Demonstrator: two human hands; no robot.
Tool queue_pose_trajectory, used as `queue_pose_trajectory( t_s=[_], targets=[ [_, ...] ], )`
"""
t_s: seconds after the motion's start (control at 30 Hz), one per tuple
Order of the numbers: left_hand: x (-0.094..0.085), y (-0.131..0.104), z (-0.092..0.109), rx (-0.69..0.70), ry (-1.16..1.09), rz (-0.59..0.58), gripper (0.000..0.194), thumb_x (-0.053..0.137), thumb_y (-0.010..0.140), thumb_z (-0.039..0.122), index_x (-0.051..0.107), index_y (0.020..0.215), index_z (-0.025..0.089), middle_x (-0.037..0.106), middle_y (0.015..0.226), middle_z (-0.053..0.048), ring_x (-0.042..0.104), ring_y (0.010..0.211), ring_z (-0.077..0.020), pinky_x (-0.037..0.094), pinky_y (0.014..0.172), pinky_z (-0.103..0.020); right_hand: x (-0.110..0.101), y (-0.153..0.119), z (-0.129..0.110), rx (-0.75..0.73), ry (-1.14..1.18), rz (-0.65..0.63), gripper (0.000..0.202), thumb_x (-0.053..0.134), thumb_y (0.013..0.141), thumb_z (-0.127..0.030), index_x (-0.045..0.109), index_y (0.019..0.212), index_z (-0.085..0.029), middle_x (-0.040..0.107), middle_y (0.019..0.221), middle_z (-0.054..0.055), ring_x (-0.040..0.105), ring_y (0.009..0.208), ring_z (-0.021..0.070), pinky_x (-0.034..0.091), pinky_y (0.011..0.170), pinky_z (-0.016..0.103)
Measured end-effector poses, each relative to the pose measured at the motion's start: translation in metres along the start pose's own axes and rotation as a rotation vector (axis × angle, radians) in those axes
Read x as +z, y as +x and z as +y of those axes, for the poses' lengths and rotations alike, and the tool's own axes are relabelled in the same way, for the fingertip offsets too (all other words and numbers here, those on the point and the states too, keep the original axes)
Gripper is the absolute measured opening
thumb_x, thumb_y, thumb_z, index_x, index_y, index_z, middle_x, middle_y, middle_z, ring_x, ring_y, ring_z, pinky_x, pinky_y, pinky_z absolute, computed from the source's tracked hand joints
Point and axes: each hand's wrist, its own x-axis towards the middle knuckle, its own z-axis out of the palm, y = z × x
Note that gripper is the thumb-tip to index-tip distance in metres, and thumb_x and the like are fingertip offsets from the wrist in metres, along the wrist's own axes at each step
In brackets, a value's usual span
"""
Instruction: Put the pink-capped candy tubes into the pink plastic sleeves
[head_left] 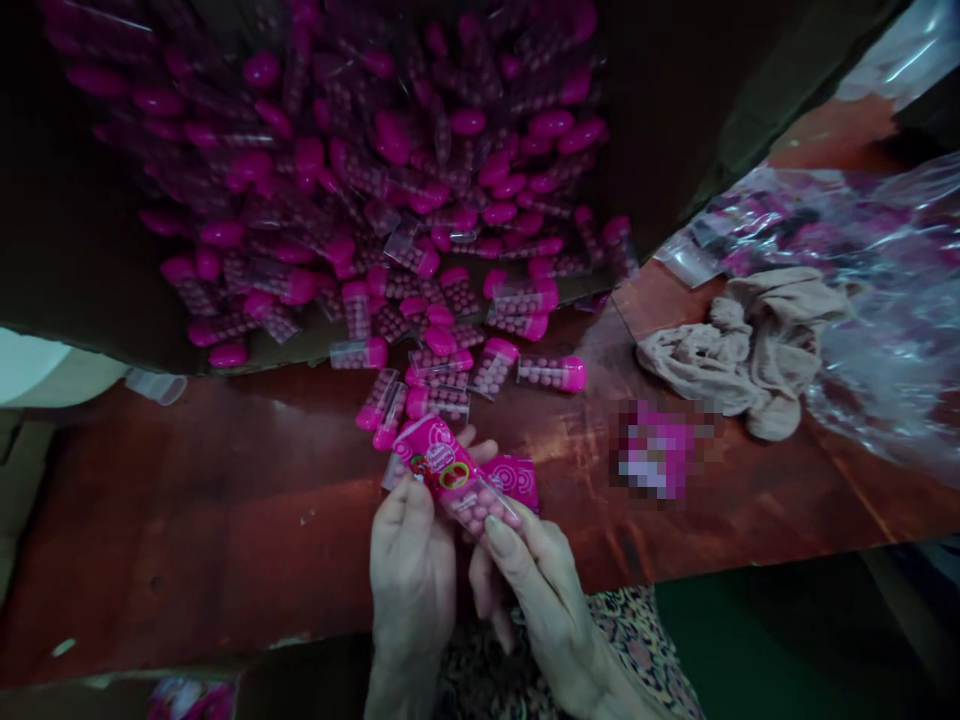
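Note:
Between my two hands is a clear candy tube [480, 508] of round pink candies, a pink printed sleeve [439, 455] around its upper left part. My left hand [412, 550] pinches the sleeve's left edge with thumb and fingers. The lower right end of the tube is gripped by my right hand [544, 590], its thumb lying on the candies. Another pink printed piece [517, 480] shows just behind the tube; whether I touch it cannot be seen. Beyond my fingers, several pink-capped candy tubes [439, 370] lie loose on the reddish table [247, 500].
A large cardboard box [690, 120] on its side spills many pink-capped tubes toward me. To the right lie a crumpled beige cloth [750, 350], clear plastic bags [885, 300] and a blurred pink packet [656, 452]. A small clear cup [156, 385] lies at left.

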Motion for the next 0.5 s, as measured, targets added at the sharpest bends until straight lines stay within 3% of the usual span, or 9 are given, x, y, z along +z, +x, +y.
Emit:
queue_pose_trajectory(
  t_s=[0.1, 0.2, 0.3, 0.37, 0.43, 0.5],
  targets=[
    [-0.001, 0.0, 0.0, 0.012, -0.05, 0.037, 0.038, 0.053, 0.08, 0.035, 0.059, 0.112, 0.016, 0.07, 0.096, -0.012, 0.055, 0.044, -0.0096, 0.042, 0.035, -0.019, 0.001, -0.001, 0.002, -0.003, -0.067, 0.034, 0.039, 0.035, 0.089, -0.047, 0.056, 0.082, -0.016, 0.048, 0.048, -0.003, 0.041, 0.034, 0.0075, 0.033, 0.031, 0.018],
    [0.002, -0.005, -0.006, -0.032, -0.09, 0.106, 0.037, 0.048, 0.083, 0.036, 0.059, 0.112, 0.016, 0.07, 0.095, -0.013, 0.052, 0.039, -0.0082, 0.041, 0.033, -0.019, 0.004, -0.009, 0.01, -0.054, -0.196, 0.158, 0.039, 0.037, 0.088, -0.049, 0.06, 0.094, -0.018, 0.057, 0.059, 0.002, 0.054, 0.05, 0.0139, 0.046, 0.045, 0.024],
    [0.008, -0.011, -0.013, -0.044, -0.126, 0.158, 0.036, 0.052, 0.081, 0.037, 0.061, 0.108, 0.016, 0.071, 0.091, -0.012, 0.062, 0.055, -0.0142, 0.05, 0.047, -0.023, 0.006, -0.017, 0.015, -0.123, -0.339, 0.305, 0.042, 0.036, 0.087, -0.053, 0.06, 0.102, -0.022, 0.063, 0.078, 0.008, 0.058, 0.072, 0.0196, 0.049, 0.065, 0.03],
    [0.01, -0.012, -0.016, -0.08, -0.137, 0.161, 0.033, 0.053, 0.08, 0.038, 0.064, 0.102, 0.015, 0.071, 0.089, -0.012, 0.065, 0.066, -0.0177, 0.053, 0.056, -0.026, 0.007, -0.017, 0.013, -0.157, -0.399, 0.36, 0.043, 0.035, 0.087, -0.053, 0.06, 0.104, -0.023, 0.064, 0.085, 0.008, 0.058, 0.077, 0.0206, 0.048, 0.07, 0.032],
    [0.009, -0.011, -0.016, -0.107, -0.129, 0.143, 0.03, 0.055, 0.079, 0.036, 0.065, 0.098, 0.015, 0.07, 0.092, -0.013, 0.066, 0.072, -0.0196, 0.053, 0.061, -0.028, 0.006, -0.012, 0.007, -0.18, -0.416, 0.349, 0.041, 0.035, 0.088, -0.051, 0.061, 0.103, -0.022, 0.064, 0.083, 0.008, 0.058, 0.075, 0.0198, 0.047, 0.068, 0.03],
    [0.005, -0.006, -0.013, -0.097, -0.115, 0.11, 0.032, 0.054, 0.079, 0.038, 0.065, 0.098, 0.014, 0.069, 0.099, -0.014, 0.066, 0.077, -0.0213, 0.054, 0.064, -0.03, 0.004, -0.005, 0.001, -0.161, -0.382, 0.239, 0.04, 0.034, 0.09, -0.047, 0.062, 0.095, -0.02, 0.061, 0.069, 0.004, 0.056, 0.064, 0.0169, 0.046, 0.06, 0.027]
  ],
)
